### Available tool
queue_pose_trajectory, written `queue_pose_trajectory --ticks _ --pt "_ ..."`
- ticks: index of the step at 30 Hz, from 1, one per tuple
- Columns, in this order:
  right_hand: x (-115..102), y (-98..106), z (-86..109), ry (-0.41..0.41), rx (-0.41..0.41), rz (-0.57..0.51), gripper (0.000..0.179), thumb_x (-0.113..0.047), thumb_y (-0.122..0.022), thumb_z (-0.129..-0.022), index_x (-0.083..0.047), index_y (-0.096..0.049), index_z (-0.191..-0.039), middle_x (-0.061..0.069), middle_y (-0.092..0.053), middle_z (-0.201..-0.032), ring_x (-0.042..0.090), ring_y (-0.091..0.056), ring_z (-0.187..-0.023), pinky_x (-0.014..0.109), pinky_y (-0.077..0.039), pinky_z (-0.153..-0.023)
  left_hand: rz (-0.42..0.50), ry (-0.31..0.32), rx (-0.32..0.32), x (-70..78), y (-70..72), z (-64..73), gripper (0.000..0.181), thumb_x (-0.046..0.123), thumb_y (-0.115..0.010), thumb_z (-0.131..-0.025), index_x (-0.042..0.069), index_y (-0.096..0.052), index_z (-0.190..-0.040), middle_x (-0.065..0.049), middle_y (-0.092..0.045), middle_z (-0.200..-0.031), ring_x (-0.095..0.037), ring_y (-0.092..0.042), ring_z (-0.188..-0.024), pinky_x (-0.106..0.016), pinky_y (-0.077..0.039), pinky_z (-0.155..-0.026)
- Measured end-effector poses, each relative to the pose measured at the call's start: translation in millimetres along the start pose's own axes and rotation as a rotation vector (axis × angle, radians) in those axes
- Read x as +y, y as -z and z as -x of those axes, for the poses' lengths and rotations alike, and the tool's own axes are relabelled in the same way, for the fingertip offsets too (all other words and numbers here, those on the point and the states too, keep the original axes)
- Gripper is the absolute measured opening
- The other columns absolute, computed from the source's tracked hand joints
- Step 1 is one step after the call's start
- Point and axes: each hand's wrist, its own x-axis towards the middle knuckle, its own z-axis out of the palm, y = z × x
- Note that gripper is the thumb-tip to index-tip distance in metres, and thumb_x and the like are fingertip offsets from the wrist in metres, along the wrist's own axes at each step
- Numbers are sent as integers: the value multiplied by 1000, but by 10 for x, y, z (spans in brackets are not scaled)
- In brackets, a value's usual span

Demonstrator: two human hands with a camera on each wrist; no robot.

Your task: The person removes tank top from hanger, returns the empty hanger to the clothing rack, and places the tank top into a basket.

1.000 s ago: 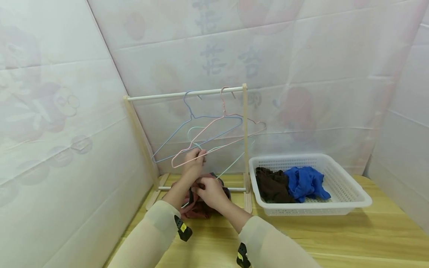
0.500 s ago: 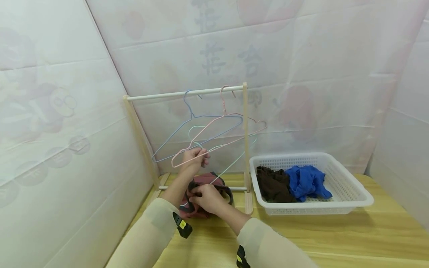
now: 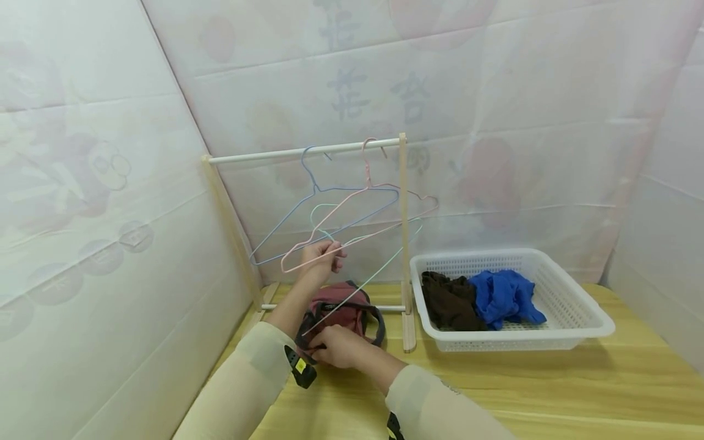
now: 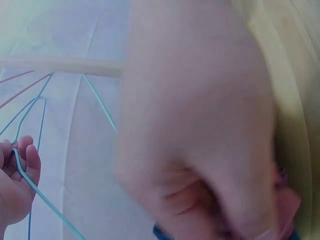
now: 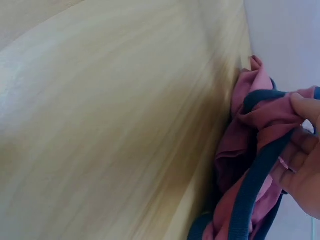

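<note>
My left hand (image 3: 321, 258) grips a mint-green wire hanger (image 3: 379, 269) just below its hook; the left wrist view shows the fingers curled around the wire (image 4: 52, 206). The hanger tilts, and its lower left end overlaps a dusty-pink garment with dark trim (image 3: 348, 316) bunched on the table. My right hand (image 3: 341, 348) pinches this garment at its near left side. In the right wrist view the thumb lies over the pink cloth (image 5: 270, 117) with the fingers below it. That same hand fills the middle of the left wrist view, blurred.
A wooden rack with a white rail (image 3: 264, 155) stands behind the hands. From it hang a blue hanger (image 3: 283, 222) and a pink hanger (image 3: 341, 208), overlapping the left hand's area. Right of the rack, a white basket (image 3: 517, 345) holds brown cloth (image 3: 451, 302) and blue cloth (image 3: 503, 299).
My right hand has moved down and slightly toward me with the garment's edge. More of the garment shows, and the hanger's lower left end now lies in sight over it. The left hand stays nearly still.
</note>
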Motion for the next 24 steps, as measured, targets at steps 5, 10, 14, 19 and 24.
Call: queue_pose_trajectory --ticks 5,10,14,19,24 --pt "108 -67 50 -55 -31 21 13 -26 -69 -92 -25 -77 -102 -16 -72 -96 -2 -63 -88 18 -50 -77 -11 13 25 6 37 -29 23 14 -58 -99 -6 -69 -94 -23 -72 -91 -8 -58 -54 -20 -50 -52" --pt "195 -99 105 -103 -44 23 15 -22 -71 -90 -24 -78 -103 -13 -73 -100 3 -65 -95 21 -52 -81 -6 20 26 5 61 -61 27 15 -58 -100 -10 -68 -96 -14 -72 -83 -7 -56 -52 -20 -48 -50" --pt "219 -136 136 -92 -58 38 15 -20 -72 -88 -24 -78 -102 -15 -73 -98 2 -65 -95 21 -52 -82 5 24 19 4 58 -73 29 14 -58 -100 -14 -66 -98 -13 -73 -83 -6 -54 -51 -19 -47 -49" --pt "197 -174 142 -81 -86 75 15 -19 -72 -88 -27 -79 -100 -17 -72 -96 0 -64 -95 20 -51 -84 -5 37 42 -8 72 -79 28 17 -60 -99 -10 -69 -96 -13 -73 -83 -6 -54 -51 -19 -45 -48" --pt "111 -195 129 -61 -127 130 16 -19 -72 -88 -28 -79 -99 -18 -71 -96 -1 -63 -95 20 -50 -86 -16 21 47 -28 62 -85 29 19 -61 -99 -9 -69 -97 -10 -73 -81 -6 -54 -52 -19 -45 -48"
